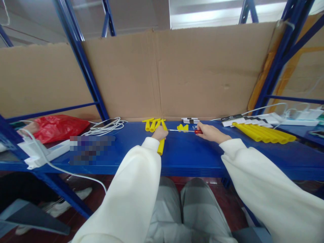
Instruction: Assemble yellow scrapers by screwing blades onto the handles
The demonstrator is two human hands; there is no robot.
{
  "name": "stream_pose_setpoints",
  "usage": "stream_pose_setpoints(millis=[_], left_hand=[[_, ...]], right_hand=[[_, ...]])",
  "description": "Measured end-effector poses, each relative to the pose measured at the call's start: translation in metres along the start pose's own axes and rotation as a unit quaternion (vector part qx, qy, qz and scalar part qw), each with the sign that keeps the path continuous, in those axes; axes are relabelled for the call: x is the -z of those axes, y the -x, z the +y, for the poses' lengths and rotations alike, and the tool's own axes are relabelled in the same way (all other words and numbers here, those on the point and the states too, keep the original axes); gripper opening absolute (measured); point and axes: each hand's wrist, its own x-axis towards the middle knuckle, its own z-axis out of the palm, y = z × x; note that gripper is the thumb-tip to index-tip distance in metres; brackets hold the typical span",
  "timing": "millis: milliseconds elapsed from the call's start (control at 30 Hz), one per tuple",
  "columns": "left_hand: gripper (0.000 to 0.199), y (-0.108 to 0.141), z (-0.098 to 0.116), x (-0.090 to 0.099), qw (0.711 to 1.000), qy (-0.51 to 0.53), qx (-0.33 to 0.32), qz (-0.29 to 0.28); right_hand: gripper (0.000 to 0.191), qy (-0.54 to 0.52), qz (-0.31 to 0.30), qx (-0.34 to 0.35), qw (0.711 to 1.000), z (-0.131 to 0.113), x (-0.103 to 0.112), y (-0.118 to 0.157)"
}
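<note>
My left hand (160, 133) is closed around a yellow tube (160, 147), whose lower end points toward me and whose narrower end shows above the fingers. My right hand (209, 132) grips a screwdriver (181, 130) by its red handle. Its thin metal shaft points left, with the tip right beside the yellow tube at my left hand; I cannot tell whether they touch. Several yellow T-shaped pieces (152, 125) lie just behind my left hand. Between the hands are small yellow parts (182, 127), and behind them a small stack of black-and-white sticks (190, 120).
Several yellow tubes (263, 133) lie at the right beside black-and-white boxes (233, 119). White power strips (300, 121) and cables stand at both ends. A red plastic bag (62, 128) and coiled white cable (108, 126) are at the left. Cardboard (202, 74) backs the blue shelf (192, 158).
</note>
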Motion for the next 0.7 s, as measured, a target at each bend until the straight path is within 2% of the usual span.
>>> stream_pose_setpoints(millis=[100, 333, 500, 700], left_hand=[[0.015, 0.002, 0.001, 0.001, 1.000, 0.006, 0.001, -0.001], [0.016, -0.001, 0.000, 0.001, 1.000, -0.018, 0.006, 0.004], [0.016, -0.009, 0.003, -0.001, 0.999, -0.043, -0.001, 0.002], [0.015, -0.019, 0.003, -0.005, 0.999, -0.043, -0.030, 0.000]], right_hand=[[0.012, 0.012, 0.011, 0.003, 1.000, 0.000, 0.000, 0.000], [0.024, 0.022, -0.033, -0.009, 0.999, -0.004, 0.002, 0.000], [0.021, 0.001, -0.027, -0.011, 1.000, -0.003, 0.001, -0.001], [0.017, 0.034, -0.011, -0.026, 0.999, -0.001, 0.000, -0.001]])
